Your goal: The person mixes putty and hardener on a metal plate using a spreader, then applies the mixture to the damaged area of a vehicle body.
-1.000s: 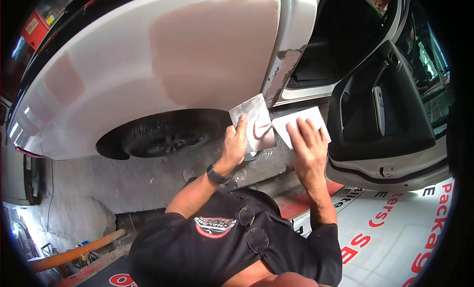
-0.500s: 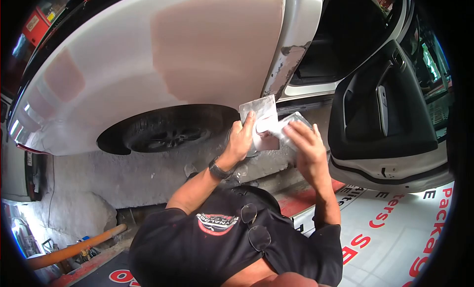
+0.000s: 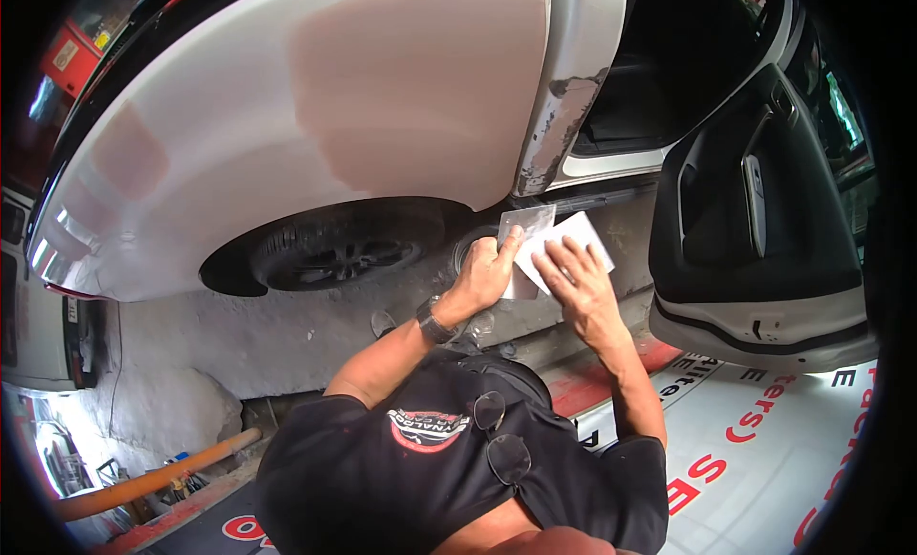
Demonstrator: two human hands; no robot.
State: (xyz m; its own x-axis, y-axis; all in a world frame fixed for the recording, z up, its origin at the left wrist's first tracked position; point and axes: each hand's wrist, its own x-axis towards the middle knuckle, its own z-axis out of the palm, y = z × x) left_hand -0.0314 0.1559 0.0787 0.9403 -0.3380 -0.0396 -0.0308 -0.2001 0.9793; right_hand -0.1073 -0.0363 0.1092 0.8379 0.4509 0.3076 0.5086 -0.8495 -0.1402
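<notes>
My left hand (image 3: 485, 274) grips a thin, see-through rectangular plate (image 3: 527, 218) by its edge, thumb on top. Over that plate, my right hand (image 3: 581, 286) holds a flat, pale rectangular spreader (image 3: 585, 232), its fingers laid across the face. The spreader overlaps the plate and hides much of its middle. Both hands are in front of my chest, below the white car's fender (image 3: 229, 125). A broad pinkish-beige patch (image 3: 420, 87) covers part of that fender, and a smaller one (image 3: 129, 154) lies farther left.
A wheel (image 3: 349, 254) sits under the fender. To the right, an open car door (image 3: 764, 211) hangs beside the sill. Chipped paint (image 3: 564, 125) marks the door pillar. A printed banner (image 3: 745, 459) covers the ground at right; an orange pole (image 3: 162, 474) lies at lower left.
The spreader in my right hand has turned its pale face into view and now covers more of the plate. Both hands have shifted slightly in the picture, and the left plate shows less.
</notes>
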